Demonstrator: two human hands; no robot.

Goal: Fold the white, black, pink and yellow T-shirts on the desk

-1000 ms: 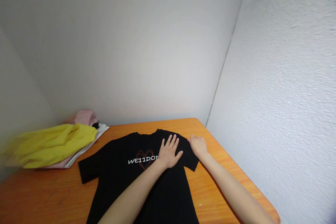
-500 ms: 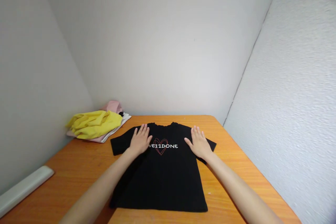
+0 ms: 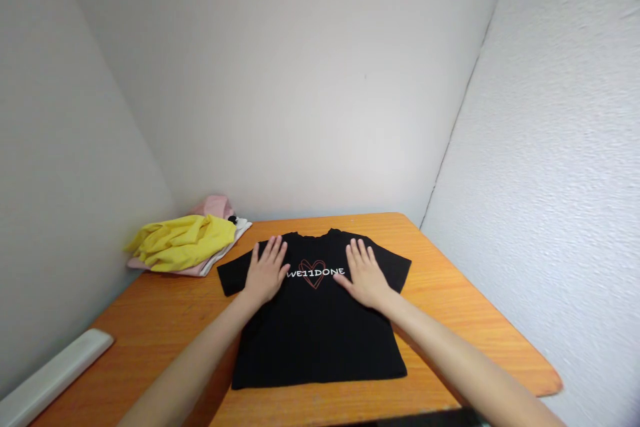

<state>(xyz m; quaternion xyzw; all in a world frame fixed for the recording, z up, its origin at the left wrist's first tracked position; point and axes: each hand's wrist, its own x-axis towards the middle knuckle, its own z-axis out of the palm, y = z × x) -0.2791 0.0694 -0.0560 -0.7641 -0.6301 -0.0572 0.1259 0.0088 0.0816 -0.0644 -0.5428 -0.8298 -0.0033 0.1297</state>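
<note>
Left hand and right hand lie flat and apart on the black short-sleeved cloth T-shirt atop the orange wood-grained table. Probably light and limp, it suits a shoulder or hem grip; how firmly they press is unclear.

The left hand and right hand cover patches of the shirt; yellow cloth hides part of the pink cloth; the white bar runs out of view.
</note>
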